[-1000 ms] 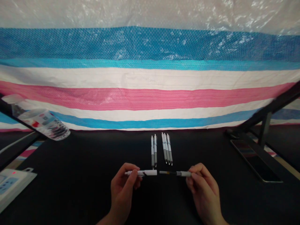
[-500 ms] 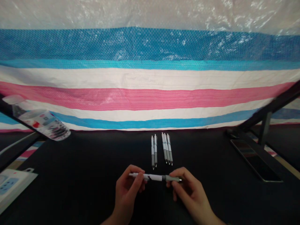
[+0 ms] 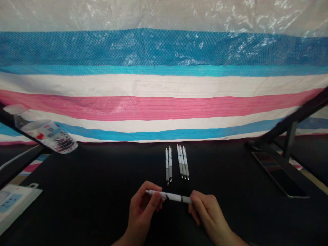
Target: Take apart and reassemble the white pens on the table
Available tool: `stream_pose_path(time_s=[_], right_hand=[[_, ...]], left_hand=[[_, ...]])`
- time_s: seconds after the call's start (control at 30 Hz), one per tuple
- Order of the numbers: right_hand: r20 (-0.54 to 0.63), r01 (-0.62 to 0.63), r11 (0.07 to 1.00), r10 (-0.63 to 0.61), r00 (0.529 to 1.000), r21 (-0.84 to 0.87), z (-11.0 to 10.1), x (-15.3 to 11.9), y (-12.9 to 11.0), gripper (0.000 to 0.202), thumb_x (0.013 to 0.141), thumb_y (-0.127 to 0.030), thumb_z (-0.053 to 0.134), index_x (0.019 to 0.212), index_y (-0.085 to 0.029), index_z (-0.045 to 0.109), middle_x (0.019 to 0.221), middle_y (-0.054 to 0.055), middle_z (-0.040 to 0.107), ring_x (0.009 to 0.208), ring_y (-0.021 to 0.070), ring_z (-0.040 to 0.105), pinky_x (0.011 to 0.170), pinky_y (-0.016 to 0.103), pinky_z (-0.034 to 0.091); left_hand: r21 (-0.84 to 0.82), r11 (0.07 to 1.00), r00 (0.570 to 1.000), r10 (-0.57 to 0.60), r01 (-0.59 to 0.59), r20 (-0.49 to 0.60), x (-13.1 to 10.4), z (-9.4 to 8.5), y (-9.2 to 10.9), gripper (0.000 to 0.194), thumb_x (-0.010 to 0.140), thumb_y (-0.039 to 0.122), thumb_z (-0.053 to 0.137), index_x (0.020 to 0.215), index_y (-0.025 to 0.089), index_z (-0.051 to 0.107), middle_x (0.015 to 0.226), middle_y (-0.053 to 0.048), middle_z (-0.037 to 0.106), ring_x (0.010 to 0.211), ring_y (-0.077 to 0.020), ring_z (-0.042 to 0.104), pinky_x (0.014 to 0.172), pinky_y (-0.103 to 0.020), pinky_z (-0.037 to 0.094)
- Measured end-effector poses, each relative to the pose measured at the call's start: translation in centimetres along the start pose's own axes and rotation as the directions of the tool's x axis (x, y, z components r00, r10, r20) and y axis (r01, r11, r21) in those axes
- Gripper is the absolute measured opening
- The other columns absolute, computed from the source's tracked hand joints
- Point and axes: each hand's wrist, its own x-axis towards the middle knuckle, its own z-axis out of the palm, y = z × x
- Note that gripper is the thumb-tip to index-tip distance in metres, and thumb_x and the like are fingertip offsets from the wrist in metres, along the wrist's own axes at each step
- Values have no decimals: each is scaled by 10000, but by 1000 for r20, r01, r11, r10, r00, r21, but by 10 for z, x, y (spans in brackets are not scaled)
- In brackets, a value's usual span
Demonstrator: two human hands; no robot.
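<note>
Between my two hands a white pen [image 3: 174, 197] with a grey grip lies nearly level, its right end slightly lower. My left hand [image 3: 145, 206] pinches the white rear part between thumb and fingers. The fingers of my right hand [image 3: 208, 213] are closed round the grey grip end, and they hide the tip. Beyond the hands, a pair of like pens [image 3: 168, 164] lies side by side on the black table, tips toward me. Just right of that pair is a group of three more pens [image 3: 182, 162], laid the same way.
A smartphone [image 3: 279, 174] lies at the right beside a black metal frame [image 3: 289, 140]. A clear plastic bottle [image 3: 50, 135] leans at the left, above a white power strip [image 3: 15, 205]. Striped plastic sheeting [image 3: 164, 109] hangs behind the black table [image 3: 97, 191].
Both hands have shifted slightly to the right with the pen. My right fingers have closed over the tip that showed before, and the pen's right end has dipped a little.
</note>
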Motion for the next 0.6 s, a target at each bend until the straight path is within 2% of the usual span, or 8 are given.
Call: stream_pose_path(time_s=[0.07, 0.13, 0.17, 0.27, 0.43, 0.5, 0.57, 0.6], right_hand=[[30, -14, 999, 13, 999, 29, 0, 1, -3, 517, 1023, -547, 355, 796, -186, 646, 487, -38, 473, 437, 106, 424, 454, 225, 306], [3, 12, 998, -13, 1000, 62, 1, 2, -5, 399, 990, -545, 454, 1057, -191, 628, 612, -26, 554, 514, 119, 473, 495, 223, 352], [-37, 31, 997, -28, 999, 73, 2, 2, -6, 388, 967, -545, 505, 1117, -199, 595, 688, -12, 586, 557, 126, 497, 520, 226, 380], [-108, 5, 997, 3, 994, 74, 3, 4, -5, 329, 943, -538, 554, 946, -211, 583, 711, -6, 585, 575, 128, 516, 529, 229, 396], [18, -42, 998, 42, 999, 37, 0, 4, -3, 444, 1007, -529, 419, 794, -189, 610, 552, -30, 498, 499, 113, 443, 492, 237, 314], [10, -16, 999, 16, 1000, 40, 0, 3, -5, 389, 1006, -511, 428, 926, -192, 635, 560, -38, 500, 513, 121, 451, 507, 241, 323], [-46, 6, 998, -4, 999, 56, 1, 4, -6, 308, 967, -485, 523, 1089, -211, 593, 646, -29, 562, 572, 137, 508, 541, 240, 370], [-74, 8, 998, -3, 997, 62, 2, 4, -6, 291, 944, -470, 569, 1092, -219, 576, 690, -19, 588, 600, 144, 531, 552, 239, 389]], left_hand=[[-15, 1000, 1000, 1, -2, -18, 0, -1, -1, 258, 860, 423, 713, 850, 166, 690, 641, -8, 630, 565, -124, 550, 525, -212, 438], [-26, 1000, 999, -11, 9, -50, 0, -2, -2, 246, 865, 411, 711, 848, 167, 688, 654, -9, 634, 579, -126, 558, 537, -213, 445], [-29, 999, 998, -17, 15, -62, 1, -2, -3, 242, 865, 407, 711, 846, 167, 687, 658, -10, 637, 583, -127, 561, 539, -214, 446], [-43, 999, 995, -25, 21, -93, 2, -2, -3, 251, 853, 412, 722, 829, 165, 685, 651, -13, 639, 575, -128, 558, 531, -214, 441], [-69, 997, 993, -36, 29, -111, 2, -1, 0, 288, 813, 437, 753, 789, 158, 685, 605, -7, 611, 542, -122, 533, 505, -213, 426], [-67, 997, 994, -42, 36, -99, 1, 0, 1, 292, 813, 440, 753, 795, 157, 687, 609, -9, 616, 541, -121, 537, 504, -211, 428], [-65, 997, 994, -44, 38, -102, 2, 0, 2, 299, 814, 448, 752, 798, 157, 688, 618, -11, 623, 545, -123, 545, 508, -211, 434], [-65, 997, 993, -45, 38, -108, 2, 0, 3, 302, 813, 452, 752, 798, 157, 689, 623, -13, 627, 549, -124, 550, 511, -212, 438]])
